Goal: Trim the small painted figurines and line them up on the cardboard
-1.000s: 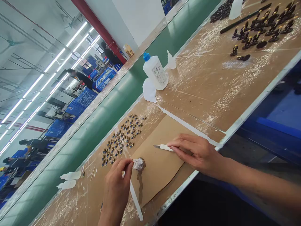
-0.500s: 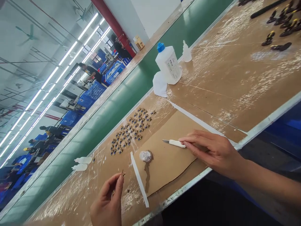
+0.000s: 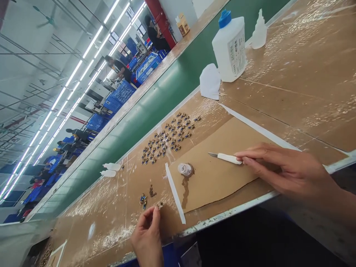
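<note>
My right hand (image 3: 289, 170) pinches the handle end of a craft knife (image 3: 228, 158) with a white-wrapped grip. Its blade points left, over a brown cardboard sheet (image 3: 222, 181). My left hand (image 3: 148, 233) is closed in a pinch low on the table, left of the cardboard. A tiny dark-and-gold piece (image 3: 160, 204) shows right at its fingertips; what lies between them is too small to make out. Just beyond are a little cluster of blue-and-gold figures (image 3: 143, 200) and some small brown bits (image 3: 151, 191). A small clear jar (image 3: 185, 169) stands on the cardboard beside a wet streak.
Many small blue-and-gold figures (image 3: 167, 139) lie in rows behind the cardboard. A white bottle with a blue cap (image 3: 230, 48), a dropper bottle (image 3: 259, 31) and a white paper piece (image 3: 210, 82) stand at the back. Two small bottles (image 3: 111, 167) lie left. People work at distant benches.
My view has swung left and down. My left hand has come lower toward the table's front edge, and the small piles it partly covered now show. My right hand keeps the knife.
</note>
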A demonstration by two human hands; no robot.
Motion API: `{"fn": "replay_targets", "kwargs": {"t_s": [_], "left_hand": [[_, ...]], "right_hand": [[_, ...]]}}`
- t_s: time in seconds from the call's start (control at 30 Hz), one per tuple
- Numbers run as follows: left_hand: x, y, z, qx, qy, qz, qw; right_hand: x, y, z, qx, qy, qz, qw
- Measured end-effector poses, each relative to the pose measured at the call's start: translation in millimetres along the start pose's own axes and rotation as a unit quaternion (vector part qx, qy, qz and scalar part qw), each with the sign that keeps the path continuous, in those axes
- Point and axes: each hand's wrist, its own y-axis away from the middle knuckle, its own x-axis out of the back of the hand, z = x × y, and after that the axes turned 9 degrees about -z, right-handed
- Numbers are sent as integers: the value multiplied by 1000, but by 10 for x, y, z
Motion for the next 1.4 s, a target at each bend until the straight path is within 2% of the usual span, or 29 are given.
{"fn": "replay_targets", "kwargs": {"t_s": [0.73,1.0,1.27,1.4], "left_hand": [[14,-51,236,16,-72,-48,996],[13,-57,263,22,-108,-40,993],[-19,-64,275,14,-112,-43,993],[1,-81,269,3,-153,-60,986]], "right_hand": [[3,-5,-1,-2,3,1,1000],[9,-4,6,37,-1,17,999],[3,-2,24,35,1,11,999],[3,5,29,34,3,12,999]]}}
